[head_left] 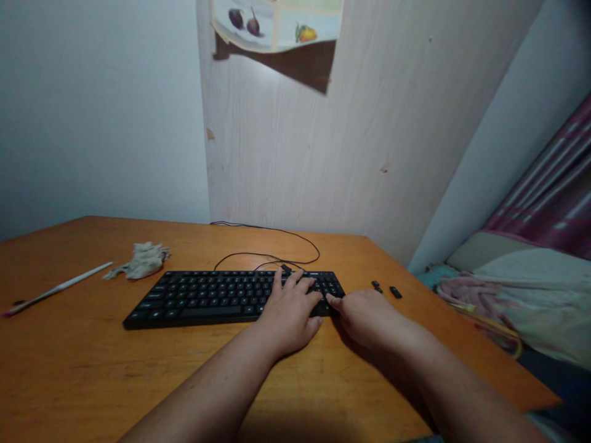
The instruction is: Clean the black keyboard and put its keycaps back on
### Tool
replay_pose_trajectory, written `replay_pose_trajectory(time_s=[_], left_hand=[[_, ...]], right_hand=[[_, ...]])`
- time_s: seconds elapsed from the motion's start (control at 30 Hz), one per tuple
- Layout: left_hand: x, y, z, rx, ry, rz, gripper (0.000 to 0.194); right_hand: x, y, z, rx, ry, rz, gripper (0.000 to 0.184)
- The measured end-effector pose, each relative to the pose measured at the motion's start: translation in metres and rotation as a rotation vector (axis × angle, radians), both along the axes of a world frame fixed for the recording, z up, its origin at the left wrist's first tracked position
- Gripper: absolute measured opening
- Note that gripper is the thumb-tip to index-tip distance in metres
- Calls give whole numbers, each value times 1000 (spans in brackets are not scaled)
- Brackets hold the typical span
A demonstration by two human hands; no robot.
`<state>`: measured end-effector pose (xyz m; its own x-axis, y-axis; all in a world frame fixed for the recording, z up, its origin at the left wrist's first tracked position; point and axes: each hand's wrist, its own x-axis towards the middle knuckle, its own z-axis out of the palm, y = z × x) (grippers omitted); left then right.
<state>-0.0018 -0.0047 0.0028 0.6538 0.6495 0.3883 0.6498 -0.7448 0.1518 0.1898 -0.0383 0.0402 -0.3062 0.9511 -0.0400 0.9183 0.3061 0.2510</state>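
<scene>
1. Keyboard (207,298): mid-frame on the tabletop (92,369), its right end under both hands.
2. L hand (292,311): fingers spread over the keys, right of centre, not clenched. R hand (364,312): pointing finger on the number pad, rest curled; can't tell if anything's pinched under it.
3. Risk, prob. main one: finger force at the right end could tip or slide the keyboard if the L hand's weight lifts or sits off-centre.
4. Risk: small black pieces (396,292), prob. loose keys, lie right of centre near the R hand; a sleeve-less forearm sweep could knock them toward the tabletop's right edge, bed side.
5. Risk: cable (265,227) loops loose behind the keyboard, upper-mid; a snag or tug might drag things askew.
6. Cloth (146,261) & white stick (69,283), left of frame, well apart from the hands, so low risk imo.
7. Writing: pale marks on keys, too small to read. No brand or label legible. Wall poster (277,27), top centre: fruit/veg pics, no text visible.
</scene>
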Motion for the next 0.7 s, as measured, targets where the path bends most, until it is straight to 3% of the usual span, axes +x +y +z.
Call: replay_pose_trajectory(time_s=[0.3, 0.47, 0.7], left_hand=[[-1, 2, -1, 33, -14, 11, 41], [-2, 3, -1, 25, -9, 8, 41], [-3, 3, -1, 27, -11, 8, 40]], right_hand=[[19, 2, 9, 147, 221, -40, 36], [13, 2, 9, 37, 186, -8, 33], [15, 4, 7, 49, 216, -2, 32]])
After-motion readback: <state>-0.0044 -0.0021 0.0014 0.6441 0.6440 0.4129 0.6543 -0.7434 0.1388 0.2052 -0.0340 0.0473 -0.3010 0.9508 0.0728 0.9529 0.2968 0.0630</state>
